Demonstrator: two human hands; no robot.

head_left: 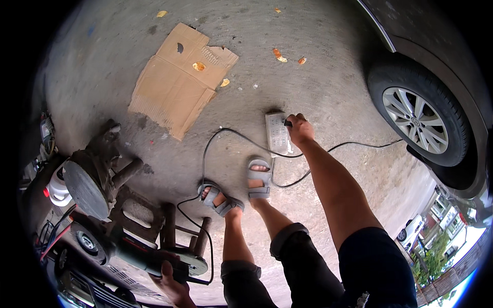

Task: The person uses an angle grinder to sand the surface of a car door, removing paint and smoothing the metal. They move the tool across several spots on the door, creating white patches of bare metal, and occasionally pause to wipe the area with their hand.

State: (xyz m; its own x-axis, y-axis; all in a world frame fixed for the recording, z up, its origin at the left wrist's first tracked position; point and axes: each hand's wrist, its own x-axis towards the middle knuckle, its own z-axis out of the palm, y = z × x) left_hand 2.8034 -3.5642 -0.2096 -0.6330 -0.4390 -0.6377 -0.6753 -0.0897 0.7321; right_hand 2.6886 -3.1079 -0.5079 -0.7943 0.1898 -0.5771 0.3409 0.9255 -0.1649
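My right hand (300, 129) reaches down to a white power strip (277, 134) on the concrete, its fingers closed round a black plug (288, 123) at the strip's upper right edge. Whether the plug sits in a socket is hard to tell. At the lower left, my left hand (172, 288) is wrapped round the dark green body of an angle grinder (141, 255). The grinder's round disc (197, 265) shows beyond the thumb. From the grinder a black cord (204, 163) loops past my left foot towards the strip.
A torn cardboard sheet (172, 84) lies ahead, with dry leaves about. Left stands a worn metal stand with a round plate (87, 185), beside a small wooden stool (169, 226). A parked car's wheel (416, 120) is at the right. Another black cable (354, 143) runs towards it.
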